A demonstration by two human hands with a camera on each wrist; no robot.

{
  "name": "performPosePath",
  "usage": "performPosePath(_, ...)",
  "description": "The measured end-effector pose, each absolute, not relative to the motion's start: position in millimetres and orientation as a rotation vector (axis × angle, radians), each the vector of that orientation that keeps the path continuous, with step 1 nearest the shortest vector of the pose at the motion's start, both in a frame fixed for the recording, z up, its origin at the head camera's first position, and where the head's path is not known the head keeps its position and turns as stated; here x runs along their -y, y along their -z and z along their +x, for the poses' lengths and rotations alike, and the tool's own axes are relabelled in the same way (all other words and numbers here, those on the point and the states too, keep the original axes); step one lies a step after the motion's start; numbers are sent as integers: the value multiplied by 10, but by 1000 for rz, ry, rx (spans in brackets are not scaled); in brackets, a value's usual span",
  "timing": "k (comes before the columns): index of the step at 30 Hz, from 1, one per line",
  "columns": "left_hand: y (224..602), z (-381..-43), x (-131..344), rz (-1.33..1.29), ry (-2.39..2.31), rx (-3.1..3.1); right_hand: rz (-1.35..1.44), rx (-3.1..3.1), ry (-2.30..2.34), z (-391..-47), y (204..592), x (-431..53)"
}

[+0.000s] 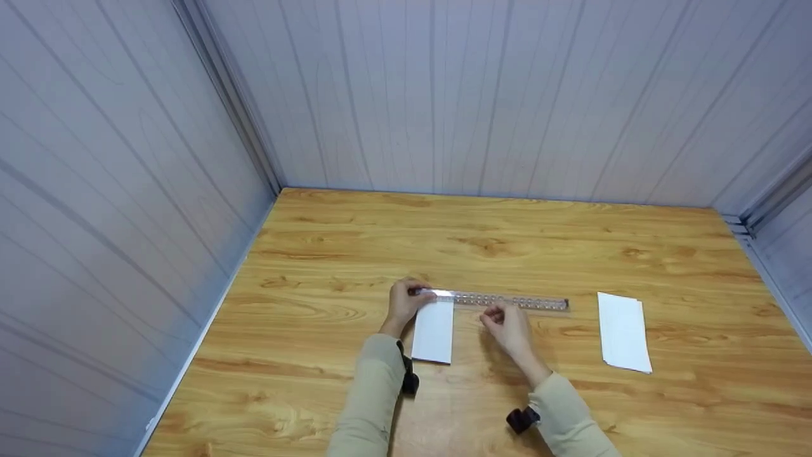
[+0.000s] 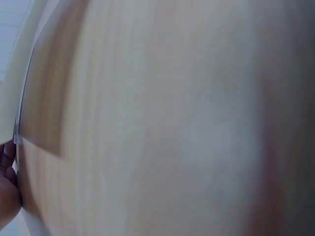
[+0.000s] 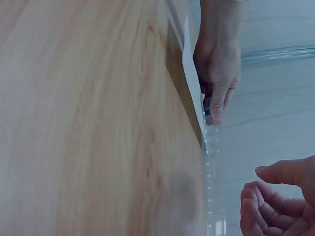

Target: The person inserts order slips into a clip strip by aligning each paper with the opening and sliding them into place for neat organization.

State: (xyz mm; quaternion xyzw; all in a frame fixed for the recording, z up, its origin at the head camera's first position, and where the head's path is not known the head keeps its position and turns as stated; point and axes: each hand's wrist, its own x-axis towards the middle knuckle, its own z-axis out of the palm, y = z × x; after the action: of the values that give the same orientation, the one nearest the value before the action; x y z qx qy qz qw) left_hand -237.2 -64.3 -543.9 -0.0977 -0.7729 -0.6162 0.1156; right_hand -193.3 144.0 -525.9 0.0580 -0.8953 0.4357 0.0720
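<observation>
My left hand (image 1: 403, 303) pinches the dark left end of a clear plastic ruler (image 1: 507, 301), which has round marks along its length. Under that end lies a white paper sheet or thin stack (image 1: 433, 336), its top edge overlapped by the ruler. In the right wrist view the paper (image 3: 192, 73) stands out beside the left hand (image 3: 220, 81), tilted against the table. Just below the ruler's middle is my right hand (image 1: 509, 329), fingers loosely curled. Its thumb (image 3: 280, 173) stands apart from the fingers in the right wrist view, with nothing between them.
Another stack of white paper (image 1: 625, 333) lies on the wooden table (image 1: 482, 247) to the right, its edges slightly uneven. Pale panel walls (image 1: 469, 95) enclose the table at the back and sides. Both wrists carry small black cameras.
</observation>
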Motion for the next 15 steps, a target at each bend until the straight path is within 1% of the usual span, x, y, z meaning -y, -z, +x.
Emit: performPosePath(15,5417,-2364,644,-283,1819,2269,205,2617,-1272,-1776,5108,-1739)
